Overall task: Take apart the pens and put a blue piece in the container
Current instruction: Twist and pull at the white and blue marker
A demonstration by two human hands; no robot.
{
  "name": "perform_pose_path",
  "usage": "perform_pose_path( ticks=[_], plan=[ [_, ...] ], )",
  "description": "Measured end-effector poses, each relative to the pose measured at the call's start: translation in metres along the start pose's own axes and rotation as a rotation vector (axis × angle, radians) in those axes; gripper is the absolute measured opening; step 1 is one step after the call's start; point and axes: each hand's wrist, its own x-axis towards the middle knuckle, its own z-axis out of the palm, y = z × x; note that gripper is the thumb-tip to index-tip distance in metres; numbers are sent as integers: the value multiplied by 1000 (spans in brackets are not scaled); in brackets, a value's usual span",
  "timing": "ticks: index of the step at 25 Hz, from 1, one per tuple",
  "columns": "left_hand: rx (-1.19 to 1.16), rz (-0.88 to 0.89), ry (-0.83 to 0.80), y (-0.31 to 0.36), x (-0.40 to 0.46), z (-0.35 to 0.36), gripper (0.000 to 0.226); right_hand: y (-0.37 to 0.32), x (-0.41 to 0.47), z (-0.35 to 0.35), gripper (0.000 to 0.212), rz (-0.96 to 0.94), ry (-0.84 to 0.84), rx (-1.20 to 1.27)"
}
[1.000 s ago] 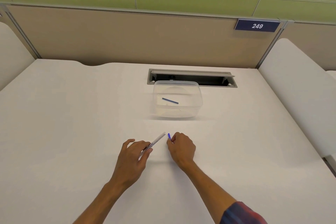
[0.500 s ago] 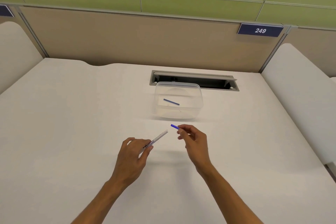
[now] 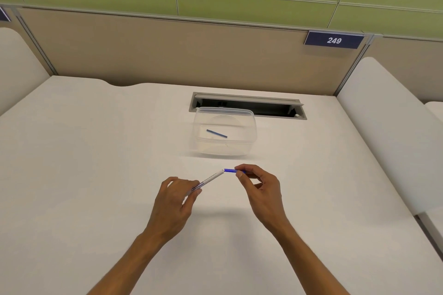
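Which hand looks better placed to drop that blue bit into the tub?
Right. The right hand already pinches the blue piece, nearest the container. The left hand grips the white pen barrel.

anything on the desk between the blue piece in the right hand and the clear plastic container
No. In the head view, only bare white desk lies between the short blue piece pinched by the right hand and the clear plastic container.

A single head-worn wide-angle camera looks forward and down across a white desk [image 3: 96, 151], close above both forearms.
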Motion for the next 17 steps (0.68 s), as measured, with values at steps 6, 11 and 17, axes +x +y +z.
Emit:
perform_pose_path(
  ticks=[6, 11, 17],
  plan=[
    [42, 56, -8, 13, 4, 9, 33, 1, 1, -20, 18, -58, -25, -77],
    [56, 29, -21, 18, 7, 7, 30, 0, 6, -37, 19, -101, -119, -179],
    [20, -20, -99, 29, 12, -1, 20, -7, 9, -48, 20, -190, -237, -310]
  ],
)
